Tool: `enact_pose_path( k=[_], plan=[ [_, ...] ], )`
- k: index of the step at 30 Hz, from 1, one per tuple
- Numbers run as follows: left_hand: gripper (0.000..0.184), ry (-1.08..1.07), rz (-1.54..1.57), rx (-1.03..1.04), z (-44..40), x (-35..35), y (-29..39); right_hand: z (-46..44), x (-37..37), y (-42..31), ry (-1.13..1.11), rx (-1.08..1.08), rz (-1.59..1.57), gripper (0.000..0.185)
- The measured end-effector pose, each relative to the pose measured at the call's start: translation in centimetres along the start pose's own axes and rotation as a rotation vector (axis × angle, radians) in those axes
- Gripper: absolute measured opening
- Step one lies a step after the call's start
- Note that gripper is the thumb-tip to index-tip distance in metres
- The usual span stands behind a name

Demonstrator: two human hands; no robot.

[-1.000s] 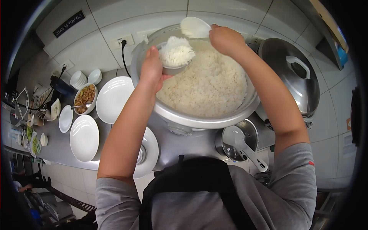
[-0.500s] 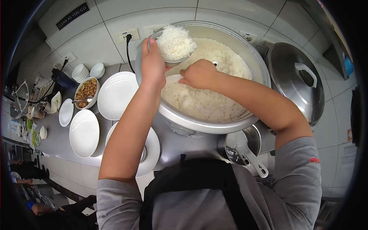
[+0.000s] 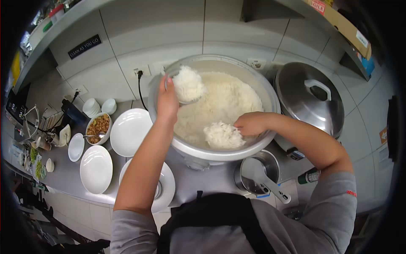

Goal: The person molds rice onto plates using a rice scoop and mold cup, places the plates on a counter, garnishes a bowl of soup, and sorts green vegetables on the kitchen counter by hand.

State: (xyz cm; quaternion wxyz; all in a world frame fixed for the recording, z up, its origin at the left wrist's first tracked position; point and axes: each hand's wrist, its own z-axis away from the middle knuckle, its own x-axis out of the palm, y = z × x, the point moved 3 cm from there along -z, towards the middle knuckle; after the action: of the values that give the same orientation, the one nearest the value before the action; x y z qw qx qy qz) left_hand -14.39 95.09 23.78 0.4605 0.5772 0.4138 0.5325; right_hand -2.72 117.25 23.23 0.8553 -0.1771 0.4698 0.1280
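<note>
A large round pot (image 3: 266, 139) holds a wide bed of white rice (image 3: 224, 95). Over its left side my left hand (image 3: 167, 100) grips a small bowl (image 3: 187, 102), mostly hidden under the heaped rice it carries. At the pot's front right, my right hand (image 3: 253, 123) is closed round the handle of a rice paddle, whose blade is covered by a mound of rice (image 3: 224, 136). The paddle is low inside the pot, apart from the bowl.
White plates (image 3: 96, 169) and a bowl of brown food (image 3: 98, 125) with a spoon stand left. A lidded cooker (image 3: 311, 97) is to the right. In front, a metal container (image 3: 258, 171) holds another paddle. An overhead shelf (image 3: 296, 6) crosses the top.
My right hand has moved from beside the bowl to the pot's front right, and the paddle now bears a mound of rice. The view has shifted, showing more shelf. My left hand still holds the bowl.
</note>
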Motion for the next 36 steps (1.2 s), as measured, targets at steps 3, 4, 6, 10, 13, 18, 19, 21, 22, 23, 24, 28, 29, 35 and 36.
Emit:
enact_pose_path(
  k=[3,4,6,10,13,18,19,21,22,23,24,28,29,35,36],
  plan=[
    [0.046,-0.008,-0.080,0.032,-1.2,-0.3,-1.9,1.7,-5.0,1.7,0.132,-0.029,-0.245,0.030],
    [0.046,-0.019,-0.094,0.018,-1.6,-0.5,-2.5,2.6,-7.5,1.2,0.280,0.044,-0.271,0.029],
    [0.045,-0.022,-0.109,-0.005,-0.9,-0.5,-2.0,2.3,-10.0,0.0,0.418,0.113,-0.299,0.028],
    [0.043,-0.061,0.031,-0.196,0.7,0.7,-1.2,-1.4,-8.6,-2.6,0.794,0.344,0.121,0.032],
    [0.041,0.028,0.046,-0.122,-0.6,-0.1,-2.5,-4.3,-4.1,-6.5,0.762,0.371,0.246,0.043],
    [0.039,0.049,-0.002,-0.053,-0.4,-0.6,-2.4,-4.6,-2.2,-6.5,0.699,0.303,0.150,0.048],
    [0.039,0.055,0.006,-0.050,-0.3,-0.5,-2.2,-4.1,-2.8,-5.2,0.780,0.224,0.052,0.045],
    [0.040,0.139,0.061,-0.042,0.1,-0.2,-1.4,-2.4,-4.3,-1.9,0.926,0.193,-0.045,0.034],
    [0.040,0.135,0.066,-0.053,-0.2,-0.2,-1.7,-1.8,-5.1,0.2,0.916,0.202,-0.043,0.034],
    [0.040,0.172,0.073,0.004,-0.8,-0.5,-1.7,-1.5,-5.7,2.7,0.809,0.302,-0.145,0.030],
    [0.041,0.208,0.077,0.059,-1.1,-0.8,-1.9,-1.4,-5.7,4.2,0.699,0.404,-0.249,0.027],
    [0.042,0.169,0.162,0.089,-1.0,-1.0,-1.6,-4.9,-1.2,3.3,0.285,0.485,0.265,0.025],
    [0.042,0.163,0.163,0.095,-1.0,-0.9,-1.4,-5.4,0.0,0.8,0.347,0.353,0.365,0.027],
    [0.041,0.134,0.098,0.071,-0.8,-0.8,-1.2,-3.6,-1.5,-4.9,0.178,0.267,0.487,0.036],
    [0.041,0.129,0.110,0.072,-0.8,-0.8,-1.2,-2.7,-1.1,-5.1,0.114,0.264,0.434,0.038]
  ],
)
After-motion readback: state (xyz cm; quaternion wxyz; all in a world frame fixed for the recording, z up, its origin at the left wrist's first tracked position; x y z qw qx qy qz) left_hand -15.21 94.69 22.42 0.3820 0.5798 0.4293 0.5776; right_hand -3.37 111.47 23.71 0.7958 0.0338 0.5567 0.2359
